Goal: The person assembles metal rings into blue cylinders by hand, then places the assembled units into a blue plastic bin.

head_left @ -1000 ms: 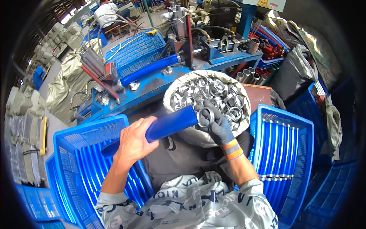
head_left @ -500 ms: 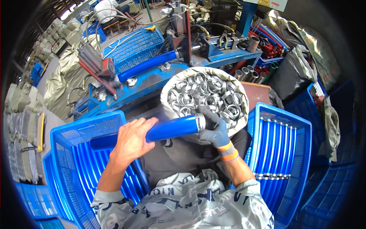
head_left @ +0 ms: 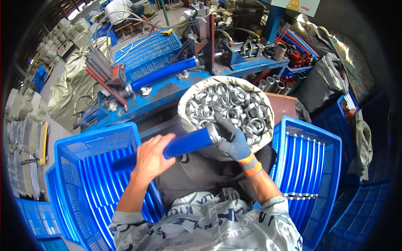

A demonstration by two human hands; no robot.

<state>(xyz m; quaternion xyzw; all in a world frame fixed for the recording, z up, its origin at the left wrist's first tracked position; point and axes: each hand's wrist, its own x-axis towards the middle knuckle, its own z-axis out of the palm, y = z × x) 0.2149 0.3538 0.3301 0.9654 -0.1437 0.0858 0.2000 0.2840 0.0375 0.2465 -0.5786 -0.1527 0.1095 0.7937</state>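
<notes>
My bare left hand (head_left: 154, 155) is closed around a shiny blue tube (head_left: 188, 143), which slants up to the right above my lap. A silvery metal ring (head_left: 214, 134) sits on the tube's right end. Beside that end is my right hand (head_left: 233, 141), in a dark grey glove with an orange-striped cuff. Its thumb and fingers are spread apart around the ring's end, the thumb close to its lower edge; whether they touch it is unclear. Just beyond, a round, cloth-lined container (head_left: 183, 109) holds a heap of loose metal rings (head_left: 238, 98).
Blue crates of tubes flank me: a left crate (head_left: 63, 148) and a right crate (head_left: 335, 163). Ahead stands a blue workbench (head_left: 165, 94) with another blue tube (head_left: 165, 74) clamped in its machine. A person (head_left: 119, 12) sits at the far left.
The tube's ringed end has shifted slightly left, and its other end has dropped and moved right. My left hand has moved right and down; my right hand's fingers have spread from the ring.
</notes>
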